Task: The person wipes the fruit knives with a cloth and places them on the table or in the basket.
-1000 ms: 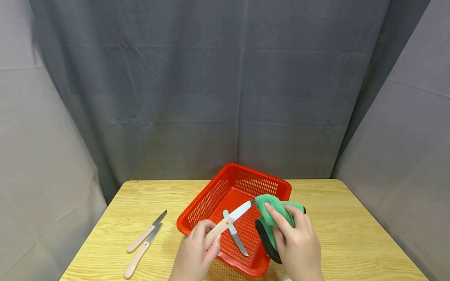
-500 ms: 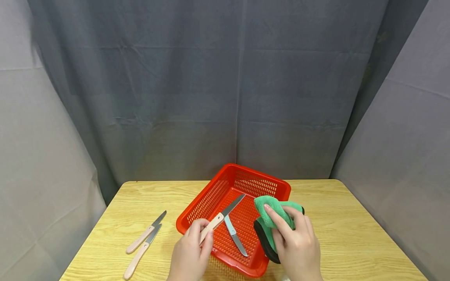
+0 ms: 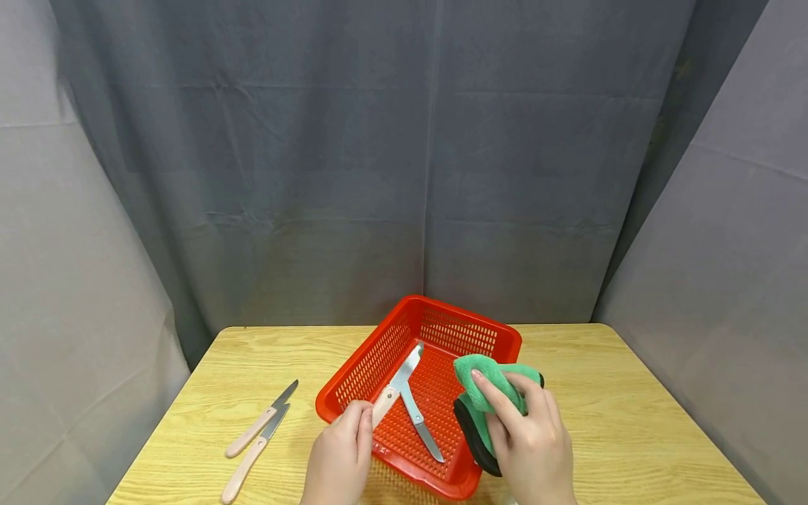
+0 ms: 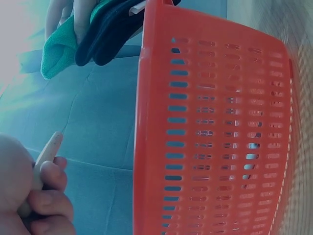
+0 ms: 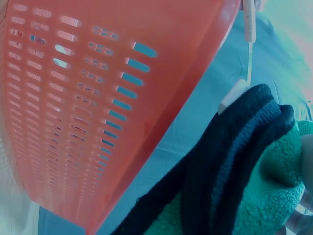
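My left hand (image 3: 339, 452) grips the pale wooden handle of a knife (image 3: 404, 370), its blade pointing up and away over the red basket. In the left wrist view the fingers curl round that handle (image 4: 47, 152). A light-blue-handled knife (image 3: 421, 424) lies inside the red plastic basket (image 3: 457, 484), partly overlapped by the held blade. At the basket's right side, my right hand (image 3: 533, 435) holds a folded green cloth (image 3: 477, 368) with black edging. The right wrist view shows the cloth's black edge (image 5: 234, 142) close beside the basket rim.
Two more knives with pale wooden handles, one farther back (image 3: 251, 431) and one nearer (image 3: 245, 468), lie close together left of the basket. All stand on a wood-grain table (image 3: 631, 421). Grey curtains (image 3: 328, 175) hang behind and at both sides.
The left hand has drawn the knife leftward, away from the cloth, and turned it so the blade now points more steeply away. The right hand with the cloth has barely moved.
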A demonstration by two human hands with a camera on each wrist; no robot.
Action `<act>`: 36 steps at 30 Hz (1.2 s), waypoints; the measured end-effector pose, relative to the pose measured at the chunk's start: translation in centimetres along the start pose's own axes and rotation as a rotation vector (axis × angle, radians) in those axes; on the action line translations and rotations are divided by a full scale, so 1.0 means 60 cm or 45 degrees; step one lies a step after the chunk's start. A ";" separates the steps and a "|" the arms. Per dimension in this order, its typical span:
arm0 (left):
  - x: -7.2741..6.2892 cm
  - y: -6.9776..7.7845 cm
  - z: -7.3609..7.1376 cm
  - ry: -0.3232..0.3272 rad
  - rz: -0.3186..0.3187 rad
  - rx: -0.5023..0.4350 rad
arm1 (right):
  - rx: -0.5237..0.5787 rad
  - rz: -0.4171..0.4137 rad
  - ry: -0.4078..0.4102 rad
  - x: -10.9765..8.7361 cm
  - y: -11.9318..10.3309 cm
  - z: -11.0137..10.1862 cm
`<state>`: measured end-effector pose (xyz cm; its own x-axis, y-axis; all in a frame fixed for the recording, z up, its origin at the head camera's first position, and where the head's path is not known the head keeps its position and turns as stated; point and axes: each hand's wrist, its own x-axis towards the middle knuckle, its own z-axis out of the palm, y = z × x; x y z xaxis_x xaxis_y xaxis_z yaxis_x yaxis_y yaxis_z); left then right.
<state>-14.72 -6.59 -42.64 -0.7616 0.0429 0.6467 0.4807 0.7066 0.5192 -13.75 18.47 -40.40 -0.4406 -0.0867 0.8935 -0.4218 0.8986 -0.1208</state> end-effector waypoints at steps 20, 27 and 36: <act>-0.002 0.007 0.002 -0.111 -0.078 -0.175 | 0.032 -0.067 -0.038 -0.001 -0.009 0.003; -0.004 0.006 0.005 -0.083 -0.011 -0.166 | 0.066 -0.157 -0.053 0.000 -0.013 0.006; -0.003 0.001 0.012 0.051 0.179 -0.137 | 0.108 -0.283 -0.096 -0.002 -0.027 0.007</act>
<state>-14.85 -6.06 -43.11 -0.6666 0.1063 0.7378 0.6266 0.6161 0.4773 -13.34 16.88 -40.46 -0.3862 -0.3131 0.8677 -0.5783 0.8150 0.0367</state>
